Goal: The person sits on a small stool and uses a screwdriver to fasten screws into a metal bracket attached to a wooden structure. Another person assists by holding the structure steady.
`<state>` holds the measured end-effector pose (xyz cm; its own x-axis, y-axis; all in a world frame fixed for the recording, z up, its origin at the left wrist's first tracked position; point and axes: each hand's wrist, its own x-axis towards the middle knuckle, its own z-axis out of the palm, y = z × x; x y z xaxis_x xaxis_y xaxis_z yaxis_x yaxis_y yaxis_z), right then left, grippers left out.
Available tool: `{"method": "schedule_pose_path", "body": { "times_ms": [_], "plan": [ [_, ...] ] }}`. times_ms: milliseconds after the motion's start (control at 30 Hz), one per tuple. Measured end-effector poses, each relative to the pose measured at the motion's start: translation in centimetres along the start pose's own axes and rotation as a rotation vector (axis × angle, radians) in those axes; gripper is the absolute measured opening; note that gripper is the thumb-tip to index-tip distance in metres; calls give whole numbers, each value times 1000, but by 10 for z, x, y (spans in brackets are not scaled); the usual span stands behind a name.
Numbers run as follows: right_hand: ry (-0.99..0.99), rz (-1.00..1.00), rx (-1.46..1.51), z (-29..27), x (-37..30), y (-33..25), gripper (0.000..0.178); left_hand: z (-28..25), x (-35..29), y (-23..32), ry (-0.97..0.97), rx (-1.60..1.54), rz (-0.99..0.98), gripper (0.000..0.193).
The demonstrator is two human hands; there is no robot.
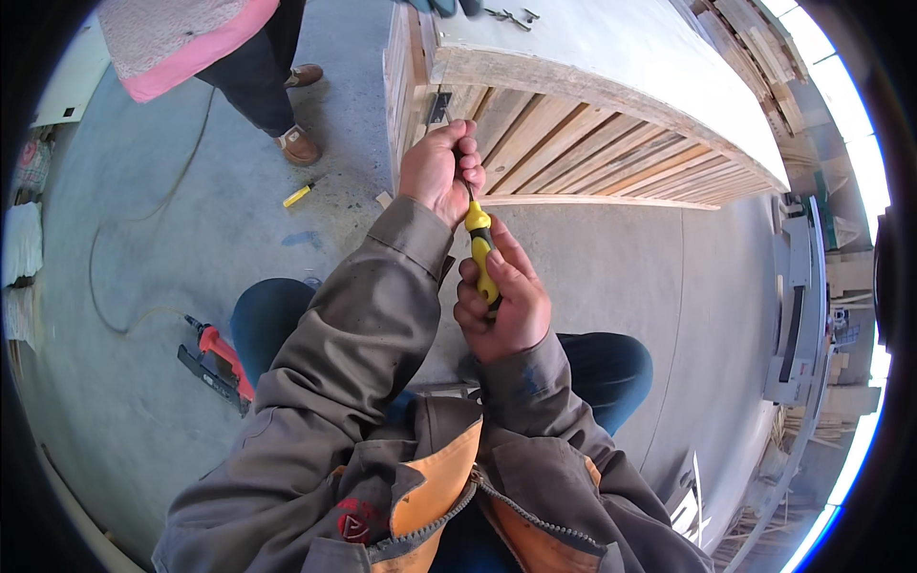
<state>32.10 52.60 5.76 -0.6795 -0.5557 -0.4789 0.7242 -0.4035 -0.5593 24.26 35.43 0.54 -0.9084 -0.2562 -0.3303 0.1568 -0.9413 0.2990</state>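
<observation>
My right hand [511,298] is wrapped round the yellow and black handle of a screwdriver [479,250], its thumb lying along the side. The thin shaft points away from me into the curled fingers of my left hand [439,174], which hide the tip. Just beyond those fingers a small dark metal fitting [439,107] sits on the corner of a slatted wooden piece [564,134] with a pale flat top. Whether the tip touches a screw is hidden.
Several small metal pieces [511,17] lie on the pale top. On the floor at left are another yellow-handled tool [298,195] and a red and black nail gun [222,361] with a hose. A person [258,67] stands at far left. Stacked timber lines the right side.
</observation>
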Motion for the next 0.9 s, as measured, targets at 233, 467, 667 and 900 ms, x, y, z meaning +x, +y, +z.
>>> {"method": "schedule_pose_path", "body": {
  "times_ms": [233, 467, 667, 900],
  "plan": [
    [23, -114, -168, 19, 7, 8, 61, -9, -1, 35, 248, 528, 390, 42],
    [55, -274, -499, 25, 2, -5, 61, 1, 49, 101, 248, 562, 294, 72],
    [108, -644, -1191, 16, 9, 4, 48, 9, 97, 122, 188, 632, 194, 48],
    [105, -794, -1370, 16, 7, -6, 47, -8, 127, 106, 86, 523, 453, 36]
  ]
}}
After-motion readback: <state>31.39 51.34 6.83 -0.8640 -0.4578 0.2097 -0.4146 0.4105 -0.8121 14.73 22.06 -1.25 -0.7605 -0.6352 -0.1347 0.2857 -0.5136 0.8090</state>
